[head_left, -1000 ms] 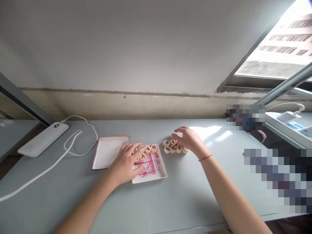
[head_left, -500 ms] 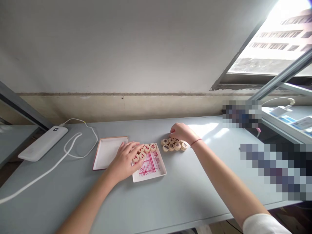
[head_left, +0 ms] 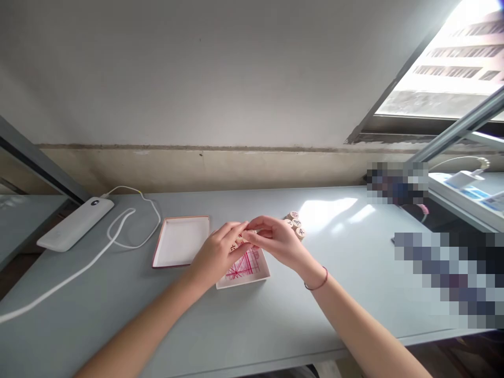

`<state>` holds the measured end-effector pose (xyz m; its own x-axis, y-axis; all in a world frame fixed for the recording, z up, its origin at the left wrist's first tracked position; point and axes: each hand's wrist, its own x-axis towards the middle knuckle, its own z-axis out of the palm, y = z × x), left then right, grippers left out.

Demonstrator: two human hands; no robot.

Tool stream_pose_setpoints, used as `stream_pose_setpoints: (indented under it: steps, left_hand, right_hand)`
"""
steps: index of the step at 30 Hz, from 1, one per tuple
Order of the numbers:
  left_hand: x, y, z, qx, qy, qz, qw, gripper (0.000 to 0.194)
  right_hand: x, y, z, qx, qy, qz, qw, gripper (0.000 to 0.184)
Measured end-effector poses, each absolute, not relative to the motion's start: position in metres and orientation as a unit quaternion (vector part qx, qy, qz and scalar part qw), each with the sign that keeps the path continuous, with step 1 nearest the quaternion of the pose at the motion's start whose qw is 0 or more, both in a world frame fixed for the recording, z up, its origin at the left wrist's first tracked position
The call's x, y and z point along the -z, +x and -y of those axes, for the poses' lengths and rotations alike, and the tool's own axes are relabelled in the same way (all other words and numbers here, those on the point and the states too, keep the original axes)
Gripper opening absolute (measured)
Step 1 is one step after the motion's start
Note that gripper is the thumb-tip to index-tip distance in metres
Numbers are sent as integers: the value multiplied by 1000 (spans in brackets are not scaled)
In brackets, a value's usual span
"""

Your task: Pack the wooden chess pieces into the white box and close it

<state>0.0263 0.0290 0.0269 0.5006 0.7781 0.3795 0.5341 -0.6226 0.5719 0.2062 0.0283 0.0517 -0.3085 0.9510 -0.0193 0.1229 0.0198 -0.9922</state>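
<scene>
My left hand [head_left: 219, 251] reaches over the shallow white box [head_left: 236, 283], its fingers and thumb around the wooden Chinese chess pieces [head_left: 233, 247] lying there. My right hand [head_left: 273, 239] meets its fingertips above the box, in a pinch. A pale round chess piece [head_left: 248, 234] shows partly between the fingers; most of it is hidden. Inside the box is a sheet with pink lines [head_left: 244, 265]. Just right of my right hand stands a pile of chess pieces [head_left: 297, 223], its left part covered by that hand.
The box's other half, an orange-edged lid [head_left: 181, 244], lies to the left. A white power bank [head_left: 76, 224] with a looped white cable [head_left: 71, 281] is at the far left. Blurred items [head_left: 397, 184] are on the right. A wall [head_left: 197, 168] rises behind the desk.
My right hand has moved left from the chess piece pile to the box, its fingers pinched. My left hand stays over the box, fingertips now meeting the right. A red-marked piece shows in the pile.
</scene>
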Motion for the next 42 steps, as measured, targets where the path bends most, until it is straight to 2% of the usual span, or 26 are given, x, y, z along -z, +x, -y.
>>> stream_pose_setpoints:
  steps: [3,8,13,19,24,27,33,37,42]
  left_hand:
    - [-29,28,-31,-326,834,-392,211,30]
    - [-24,30,-30,-310,847,-398,168,11]
    - [-16,35,-29,-243,881,-397,89,10]
    - [-14,29,-31,-202,884,-420,43,3]
    - [-16,15,-33,-180,883,-432,30,39]
    - [-11,9,-35,-160,886,-433,40,54]
    - [-3,9,-37,-142,887,-436,64,54]
    - [-4,10,-37,-154,884,-438,62,48]
    - [-3,9,-37,-148,885,-436,64,50]
  right_hand:
    - [-46,210,-31,-549,-448,576,408,34]
    - [-39,222,-38,-531,-494,519,452,38]
    - [-35,227,-37,-518,-511,534,431,37]
    - [-30,229,-30,-418,-491,655,393,18]
    - [-31,220,-22,-254,-433,802,323,22]
    - [-26,214,-21,-150,-407,860,269,16]
    - [-18,212,-22,-74,-410,881,224,1]
    - [-11,211,-23,-65,-416,879,223,6]
    - [-8,205,-22,-60,-420,874,237,7]
